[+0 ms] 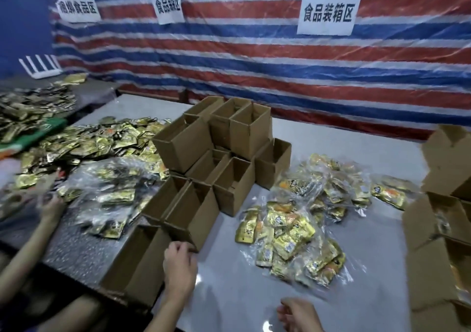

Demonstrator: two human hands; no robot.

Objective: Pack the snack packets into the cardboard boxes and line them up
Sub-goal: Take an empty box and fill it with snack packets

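Front centre: left hand (179, 268) grips box (195, 214), mouth up, long axis receding; right hand (298, 314) slack.

— What is carrying everything?
— A pale grey worktop (331, 140). A darker speckled worktop (76, 245) sits against its left edge.
— What's in the middle?
— A cluster of open cardboard boxes (193, 204), touching one another. It runs from the near left edge towards the far edge, and at the far end some boxes stand on top of others.
— And the packets?
— A loose heap of gold snack packets (89, 140) spreads towards the far left corner. A clear bag of packets (107, 199) lies just beside the cluster near the left edge. More clear bags (293, 239) lie on the bare surface to the right of the cluster.
— The right edge?
— Further boxes (446, 217) with their flaps up.
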